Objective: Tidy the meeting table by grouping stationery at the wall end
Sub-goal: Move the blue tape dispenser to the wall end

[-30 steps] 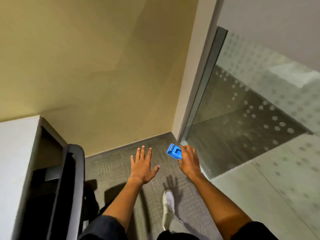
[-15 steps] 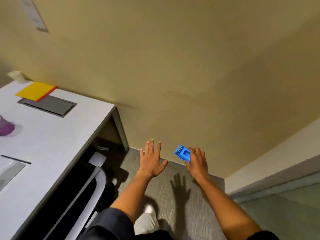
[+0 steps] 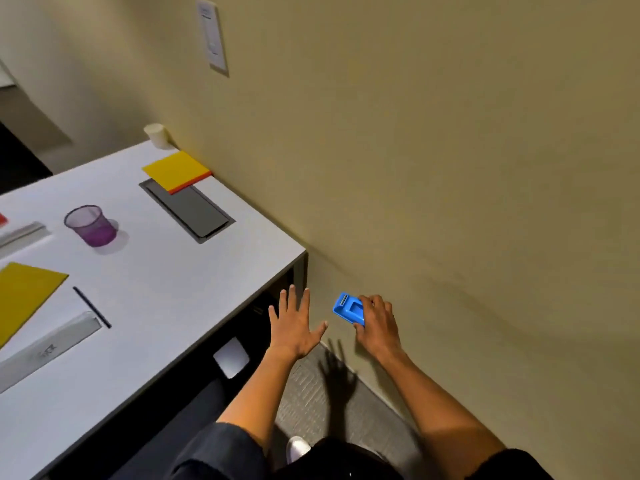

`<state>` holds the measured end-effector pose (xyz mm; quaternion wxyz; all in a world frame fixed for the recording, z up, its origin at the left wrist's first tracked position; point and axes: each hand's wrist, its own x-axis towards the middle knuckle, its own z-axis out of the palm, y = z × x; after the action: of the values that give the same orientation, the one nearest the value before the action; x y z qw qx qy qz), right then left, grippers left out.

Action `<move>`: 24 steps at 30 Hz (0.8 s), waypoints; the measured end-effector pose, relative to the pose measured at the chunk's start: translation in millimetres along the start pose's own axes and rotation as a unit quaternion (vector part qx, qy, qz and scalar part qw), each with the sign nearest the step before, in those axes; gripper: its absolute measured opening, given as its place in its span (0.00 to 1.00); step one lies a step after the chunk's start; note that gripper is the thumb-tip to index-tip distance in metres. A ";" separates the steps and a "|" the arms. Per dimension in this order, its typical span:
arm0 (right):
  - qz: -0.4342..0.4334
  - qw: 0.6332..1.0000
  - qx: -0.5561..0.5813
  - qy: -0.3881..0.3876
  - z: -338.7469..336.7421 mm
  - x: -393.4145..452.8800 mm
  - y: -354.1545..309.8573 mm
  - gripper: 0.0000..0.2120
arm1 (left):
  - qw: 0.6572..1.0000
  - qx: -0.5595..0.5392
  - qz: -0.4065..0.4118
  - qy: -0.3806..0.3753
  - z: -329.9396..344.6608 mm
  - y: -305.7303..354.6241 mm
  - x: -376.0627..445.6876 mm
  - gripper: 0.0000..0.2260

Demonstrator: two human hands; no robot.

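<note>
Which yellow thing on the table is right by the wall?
The yellow pad with the orange edge, lying at the far end of the table against the wall. The other yellow sheet lies at the picture's left edge, away from the wall.

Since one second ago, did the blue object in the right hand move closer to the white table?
Yes. The right hand carried the blue object from beside the glass partition toward the white table, whose wall-end corner now lies just to its left.
</note>
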<state>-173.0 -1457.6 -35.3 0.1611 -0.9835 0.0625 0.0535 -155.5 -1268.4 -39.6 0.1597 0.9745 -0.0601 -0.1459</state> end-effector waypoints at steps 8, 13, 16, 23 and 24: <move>-0.137 0.989 -0.029 -0.046 9.1 121.1 -89.6 0.25 | 0.988 -0.058 -0.133 0.044 -39.8 -84.7 46.6 0.38; -0.209 0.973 -0.042 -0.084 26.6 199.5 -146.8 0.27 | 0.974 -0.078 -0.204 0.066 -56.6 -127.8 90.2 0.38; -0.250 0.960 -0.072 -0.104 38.4 252.3 -178.3 0.28 | 0.962 -0.088 -0.248 0.073 -71.3 -148.7 127.5 0.38; -0.317 0.926 -0.129 -0.158 56.7 342.2 -228.1 0.33 | 0.942 -0.109 -0.309 0.071 -93.7 -175.9 184.1 0.38; -0.327 0.921 -0.133 -0.167 59.4 353.0 -232.2 0.33 | 0.939 -0.112 -0.317 0.070 -95.1 -178.7 189.7 0.38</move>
<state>202.7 -1257.4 -63.5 0.0458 -0.9383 -0.2984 0.1689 66.3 -1103.2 -62.4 0.2176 0.9266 0.2797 -0.1260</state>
